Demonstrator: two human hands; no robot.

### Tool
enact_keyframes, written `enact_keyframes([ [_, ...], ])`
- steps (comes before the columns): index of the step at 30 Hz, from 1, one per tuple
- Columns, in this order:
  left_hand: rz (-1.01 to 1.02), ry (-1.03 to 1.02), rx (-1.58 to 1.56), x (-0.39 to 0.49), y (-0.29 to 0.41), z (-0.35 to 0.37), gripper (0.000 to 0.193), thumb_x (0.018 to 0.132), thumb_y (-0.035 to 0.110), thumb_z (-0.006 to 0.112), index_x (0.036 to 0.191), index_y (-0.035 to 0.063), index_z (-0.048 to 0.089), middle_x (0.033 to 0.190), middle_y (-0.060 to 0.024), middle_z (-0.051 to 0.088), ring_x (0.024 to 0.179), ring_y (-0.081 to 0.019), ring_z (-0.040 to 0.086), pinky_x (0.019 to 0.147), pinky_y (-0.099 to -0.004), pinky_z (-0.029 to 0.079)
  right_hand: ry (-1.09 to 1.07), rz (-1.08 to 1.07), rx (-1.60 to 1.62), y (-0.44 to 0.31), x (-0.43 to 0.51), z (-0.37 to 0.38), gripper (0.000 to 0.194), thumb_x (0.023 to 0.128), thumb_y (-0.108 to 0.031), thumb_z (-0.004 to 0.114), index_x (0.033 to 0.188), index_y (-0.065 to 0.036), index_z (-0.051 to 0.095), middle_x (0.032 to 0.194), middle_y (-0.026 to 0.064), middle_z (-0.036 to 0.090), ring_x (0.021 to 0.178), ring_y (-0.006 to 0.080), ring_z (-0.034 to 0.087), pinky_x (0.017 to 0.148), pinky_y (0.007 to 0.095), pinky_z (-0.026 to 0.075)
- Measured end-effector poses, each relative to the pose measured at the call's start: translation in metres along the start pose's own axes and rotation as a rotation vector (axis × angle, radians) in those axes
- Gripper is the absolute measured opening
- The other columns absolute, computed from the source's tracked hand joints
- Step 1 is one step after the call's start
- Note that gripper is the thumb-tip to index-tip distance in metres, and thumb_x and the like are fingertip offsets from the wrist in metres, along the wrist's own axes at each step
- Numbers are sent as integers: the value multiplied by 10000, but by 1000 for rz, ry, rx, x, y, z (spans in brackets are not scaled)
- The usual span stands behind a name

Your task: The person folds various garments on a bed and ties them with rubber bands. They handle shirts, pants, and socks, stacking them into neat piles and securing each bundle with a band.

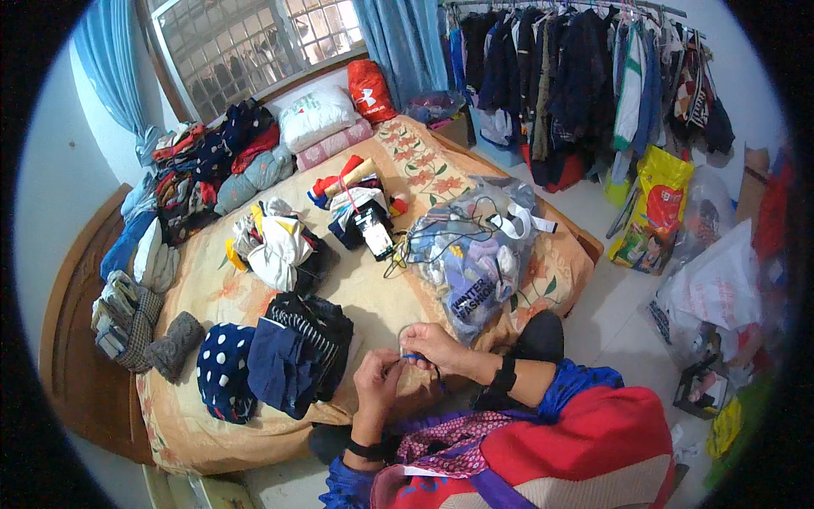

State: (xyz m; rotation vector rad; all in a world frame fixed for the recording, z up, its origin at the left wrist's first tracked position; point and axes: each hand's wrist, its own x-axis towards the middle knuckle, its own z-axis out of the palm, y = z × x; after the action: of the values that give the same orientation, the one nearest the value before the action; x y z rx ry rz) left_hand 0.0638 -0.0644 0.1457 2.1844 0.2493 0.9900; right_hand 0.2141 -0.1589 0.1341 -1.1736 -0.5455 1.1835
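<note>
Above the near edge of the bed, my left hand point(375, 378) and my right hand point(435, 347) are close together, fingertips pinched on a thin blue cord or band point(413, 357). A dark end of it seems to hang below the right hand. The fingers hide much of it, so its exact kind is unclear. Left of my left hand lie folded dark striped clothes point(331, 337), a folded navy garment point(280, 366) and a navy polka-dot bundle point(226, 372). Beyond my right hand sits a clear plastic bag point(470, 254) of socks or small clothes, bearing printed writing.
A smartphone point(374, 234) with a cable rests against a tied clothes bundle point(350, 191). A white-and-dark clothes pile point(280, 251) lies mid-bed. More clothes are heaped by the headboard point(82, 343). Hanging clothes point(559, 70) and a yellow bag point(655, 207) stand right of the bed.
</note>
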Motion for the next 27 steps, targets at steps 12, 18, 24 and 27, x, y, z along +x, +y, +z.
enact_keyframes([
  [12,-375,58,-170,-6,-19,3,136,873,61,685,849,46,552,711,-6,581,561,-109,537,494,-247,431,-27,-554,-512,12,0,-3,191,885,-105,625,1053,-16,605,866,62,588,704,170,589,608,284,479],
  [18,-814,6,-754,-5,-18,10,120,927,119,619,853,94,528,670,19,530,510,-69,475,439,-210,358,-79,-1095,-858,4,-11,1,185,810,-57,659,988,-27,622,1069,98,552,947,288,594,784,349,506],
  [24,-1015,68,-1105,-5,-22,8,95,937,127,590,874,102,523,692,2,538,544,-75,494,442,-208,369,-51,-1260,-977,-6,-16,9,125,787,-60,675,898,-55,617,1044,92,565,952,288,583,787,358,502],
  [27,-1020,133,-1064,-2,-25,10,98,938,137,596,867,104,537,717,5,558,567,-76,513,467,-221,394,-229,-1261,-887,-6,-20,17,184,780,-48,693,952,-61,628,1018,88,585,964,292,570,815,365,482],
])
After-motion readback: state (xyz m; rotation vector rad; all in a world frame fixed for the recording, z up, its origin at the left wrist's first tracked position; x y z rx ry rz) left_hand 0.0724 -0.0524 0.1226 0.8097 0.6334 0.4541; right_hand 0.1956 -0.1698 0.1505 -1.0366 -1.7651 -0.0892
